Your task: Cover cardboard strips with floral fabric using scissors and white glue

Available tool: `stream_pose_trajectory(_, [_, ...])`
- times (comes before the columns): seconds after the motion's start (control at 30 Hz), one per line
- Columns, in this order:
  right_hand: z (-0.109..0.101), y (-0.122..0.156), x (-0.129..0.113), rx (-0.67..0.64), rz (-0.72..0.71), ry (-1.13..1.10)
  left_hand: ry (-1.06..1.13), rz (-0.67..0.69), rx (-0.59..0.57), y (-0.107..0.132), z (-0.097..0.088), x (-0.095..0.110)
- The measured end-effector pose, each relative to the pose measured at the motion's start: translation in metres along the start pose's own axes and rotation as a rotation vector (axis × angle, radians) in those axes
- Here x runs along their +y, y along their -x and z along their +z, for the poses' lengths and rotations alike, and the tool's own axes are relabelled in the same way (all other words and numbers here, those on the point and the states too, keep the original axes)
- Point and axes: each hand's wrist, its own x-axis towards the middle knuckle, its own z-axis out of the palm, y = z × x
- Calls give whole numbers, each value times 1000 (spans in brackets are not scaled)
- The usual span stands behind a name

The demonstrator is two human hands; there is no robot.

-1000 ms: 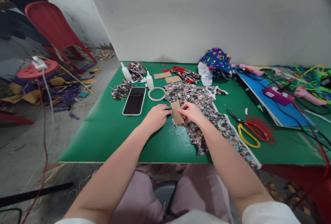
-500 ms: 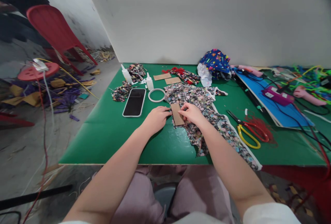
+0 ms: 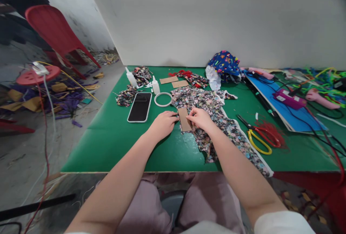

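A small brown cardboard rectangle lies flat on a dark floral fabric, near the fabric's left edge. My right hand pinches the right side of the cardboard between thumb and fingers. From the left, my left hand rests low on the table, its fingers close together and closed on the fabric's edge beside the cardboard. Its thumb is mostly hidden. The fabric spreads under my right forearm to the table's front edge, with a white border along its right side.
Around my hands on the green table lie a phone, a white ring, two white bottles, two more cardboard pieces and scissors. Farther right are a blue folder, a purple device and cables.
Hardly anything differs. Both hands keep their places at the cardboard and fabric, while the whole view has shifted very slightly.
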Motion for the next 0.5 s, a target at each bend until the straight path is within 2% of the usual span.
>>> stream_pose_trajectory(0.3, [0,-1,1,24,-23,48,15,-4,15,1,1,0])
stream_pose_trajectory(0.5, [0,-1,3,41,-51,80,18,-8,126,0,0,9])
